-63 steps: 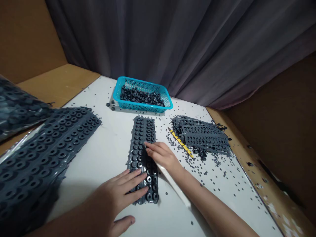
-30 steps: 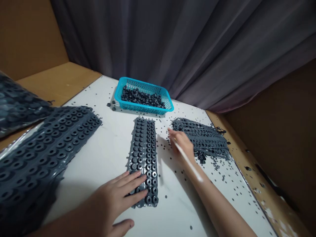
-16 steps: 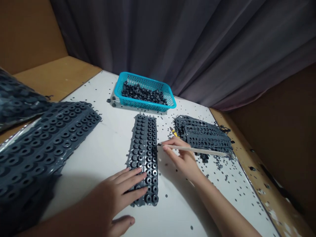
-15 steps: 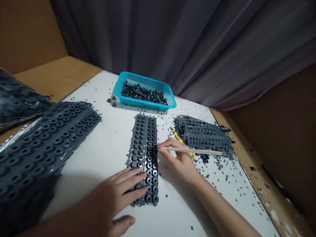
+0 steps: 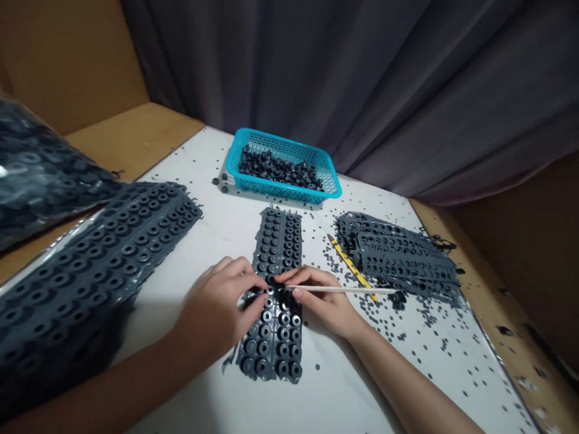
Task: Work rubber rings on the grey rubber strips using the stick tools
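Observation:
A dark grey rubber sheet (image 5: 274,343) moulded with rows of ring-shaped grommets lies lengthwise in front of me. Over its middle, my left hand (image 5: 221,295) has thumb and index finger curled close together at the sheet; whether something is pinched between them I cannot make out. My right hand (image 5: 323,298) grips a thin pale wooden stick (image 5: 348,290) between thumb and fingers, resting at the sheet's right side. The stick points to the right, and its near end is by the grommets between my hands.
A blue basket (image 5: 284,191) of loose black grommets stands behind. On the left lie larger grommet sheets (image 5: 104,259) and a plastic bag of parts (image 5: 40,175). To the right are punched-out sheets (image 5: 402,256), a yellow knife (image 5: 350,262) and scattered small black discs.
My left hand has lifted from lying flat on the sheet's near part and moved forward, fingers now curled. My right hand with the stick has come slightly over the sheet. The view has shifted.

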The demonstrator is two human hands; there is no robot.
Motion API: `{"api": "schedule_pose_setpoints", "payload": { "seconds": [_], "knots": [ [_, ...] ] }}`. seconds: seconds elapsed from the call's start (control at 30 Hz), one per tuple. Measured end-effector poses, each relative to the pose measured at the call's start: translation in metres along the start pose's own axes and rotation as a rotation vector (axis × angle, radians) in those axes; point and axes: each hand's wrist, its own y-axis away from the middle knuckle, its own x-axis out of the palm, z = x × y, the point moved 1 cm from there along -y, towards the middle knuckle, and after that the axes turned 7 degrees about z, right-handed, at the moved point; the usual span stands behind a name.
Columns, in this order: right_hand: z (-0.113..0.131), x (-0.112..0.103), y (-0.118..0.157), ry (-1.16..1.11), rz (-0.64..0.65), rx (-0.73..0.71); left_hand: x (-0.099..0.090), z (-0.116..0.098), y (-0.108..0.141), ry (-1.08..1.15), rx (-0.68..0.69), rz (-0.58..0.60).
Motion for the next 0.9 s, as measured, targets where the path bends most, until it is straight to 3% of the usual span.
{"api": "schedule_pose_setpoints", "payload": {
  "seconds": [0.27, 0.5, 0.9],
  "knots": [
    [0.005, 0.002, 0.003, 0.197, 0.039, -0.066, 0.011, 0.003, -0.011, -0.031, -0.148, 0.158],
    [0.003, 0.0, 0.002, 0.31, 0.078, -0.139, 0.013, 0.005, -0.012, 0.082, -0.193, 0.141],
    [0.001, 0.003, 0.002, 0.462, 0.095, -0.287, 0.011, 0.007, -0.014, 0.05, -0.201, 0.212]
  ]
}}
